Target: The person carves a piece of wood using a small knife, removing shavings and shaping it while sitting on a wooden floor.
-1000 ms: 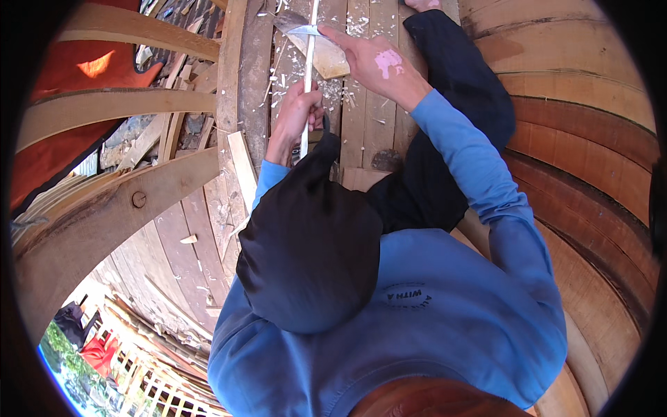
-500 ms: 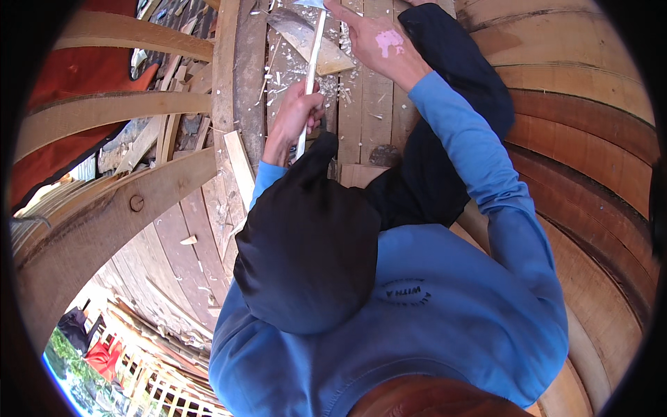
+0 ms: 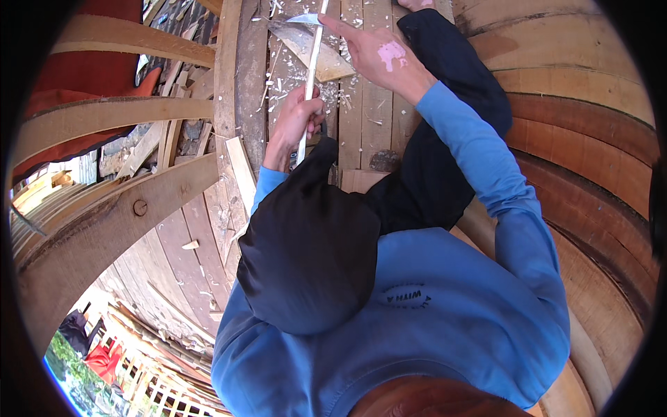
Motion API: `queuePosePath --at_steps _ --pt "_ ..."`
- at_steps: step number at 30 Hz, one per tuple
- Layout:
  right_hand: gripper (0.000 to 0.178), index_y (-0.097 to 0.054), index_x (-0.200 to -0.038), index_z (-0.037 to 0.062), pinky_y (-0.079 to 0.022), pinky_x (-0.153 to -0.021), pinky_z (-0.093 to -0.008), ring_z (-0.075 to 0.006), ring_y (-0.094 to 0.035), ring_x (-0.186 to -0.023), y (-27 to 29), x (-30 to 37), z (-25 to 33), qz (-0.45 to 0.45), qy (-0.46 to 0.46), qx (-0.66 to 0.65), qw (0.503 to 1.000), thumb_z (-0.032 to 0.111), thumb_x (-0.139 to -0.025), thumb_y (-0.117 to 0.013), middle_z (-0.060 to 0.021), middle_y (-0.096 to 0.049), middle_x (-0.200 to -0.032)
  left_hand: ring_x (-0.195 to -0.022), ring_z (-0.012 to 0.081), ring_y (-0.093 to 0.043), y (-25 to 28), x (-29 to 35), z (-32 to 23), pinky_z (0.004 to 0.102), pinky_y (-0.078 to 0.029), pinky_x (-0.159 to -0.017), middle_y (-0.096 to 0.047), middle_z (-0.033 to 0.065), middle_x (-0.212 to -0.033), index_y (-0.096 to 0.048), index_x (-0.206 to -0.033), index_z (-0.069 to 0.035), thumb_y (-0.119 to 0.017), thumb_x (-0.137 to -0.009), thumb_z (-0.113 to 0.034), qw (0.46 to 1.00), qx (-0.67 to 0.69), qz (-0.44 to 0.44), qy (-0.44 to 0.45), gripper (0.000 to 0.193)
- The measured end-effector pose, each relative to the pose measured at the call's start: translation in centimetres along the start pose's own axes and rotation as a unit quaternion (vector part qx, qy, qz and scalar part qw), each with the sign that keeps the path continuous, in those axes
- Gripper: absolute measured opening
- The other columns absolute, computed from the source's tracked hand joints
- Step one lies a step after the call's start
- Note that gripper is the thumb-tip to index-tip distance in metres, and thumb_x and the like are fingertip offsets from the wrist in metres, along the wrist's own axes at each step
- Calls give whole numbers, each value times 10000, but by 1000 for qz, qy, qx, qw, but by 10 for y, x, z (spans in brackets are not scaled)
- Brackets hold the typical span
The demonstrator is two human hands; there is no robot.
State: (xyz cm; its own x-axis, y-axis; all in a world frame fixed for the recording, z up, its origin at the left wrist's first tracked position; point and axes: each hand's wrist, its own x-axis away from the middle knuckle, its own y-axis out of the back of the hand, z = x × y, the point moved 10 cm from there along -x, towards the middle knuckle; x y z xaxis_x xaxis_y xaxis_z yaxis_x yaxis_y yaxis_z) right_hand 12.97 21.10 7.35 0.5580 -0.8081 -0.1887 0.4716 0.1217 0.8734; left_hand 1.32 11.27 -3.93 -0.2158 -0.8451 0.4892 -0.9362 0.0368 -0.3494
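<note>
The left hand (image 3: 295,124) is wrapped around a long pale handle (image 3: 310,76), with its fingers (image 3: 313,111) closed tight on the low end of it. The handle runs up and away from the person to a shiny metal blade (image 3: 303,19) near the top edge of the view. The right hand (image 3: 379,52) is stretched out flat just beside the top of the handle. Its fingers are straight and together, and one fingertip touches the handle close to the blade; they do not grip anything. A pink patch shows on the back of this hand. Under the blade lies a flat, pale wood piece (image 3: 316,52), tilted across the floor planks (image 3: 365,118). Small white chips (image 3: 285,80) are scattered on the planks around the wood piece and near the left hand. The person wears a blue top (image 3: 445,313), and dark trousers cover the bent knees (image 3: 313,243) between the arms. Curved wooden ribs (image 3: 118,222) rise on the left side, and bent brown planks (image 3: 583,160) make a wall on the right.
</note>
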Motion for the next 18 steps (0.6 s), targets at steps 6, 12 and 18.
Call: queuePosePath --at_steps 6,12,18 --pt "571 -524 -1505 257 -551 -634 -506 -393 -681 -649 10 -7 -21 6 -27 11 1000 70 -966 -518 -263 -664 -756 -459 81 -395 0 1 5 252 -296 -392 -439 1 -638 -435 -893 -93 -532 -835 -10 999 -20 24 14 140" --pt "606 -453 -1549 341 -514 -536 -491 -383 -628 -551 5 10 10 37 40 -14 998 96 -1001 -533 -223 -628 -682 -454 83 -391 -1 3 -8 254 -295 -396 -428 -4 -632 -428 -874 -101 -528 -829 7 1000 10 5 6 154" --pt "599 -507 -1521 278 -529 -583 -494 -384 -657 -595 19 -4 -6 34 -6 11 999 60 -964 -542 -249 -642 -703 -453 86 -394 0 2 -6 262 -298 -387 -413 -14 -631 -434 -871 -97 -531 -826 3 1000 16 22 0 146"
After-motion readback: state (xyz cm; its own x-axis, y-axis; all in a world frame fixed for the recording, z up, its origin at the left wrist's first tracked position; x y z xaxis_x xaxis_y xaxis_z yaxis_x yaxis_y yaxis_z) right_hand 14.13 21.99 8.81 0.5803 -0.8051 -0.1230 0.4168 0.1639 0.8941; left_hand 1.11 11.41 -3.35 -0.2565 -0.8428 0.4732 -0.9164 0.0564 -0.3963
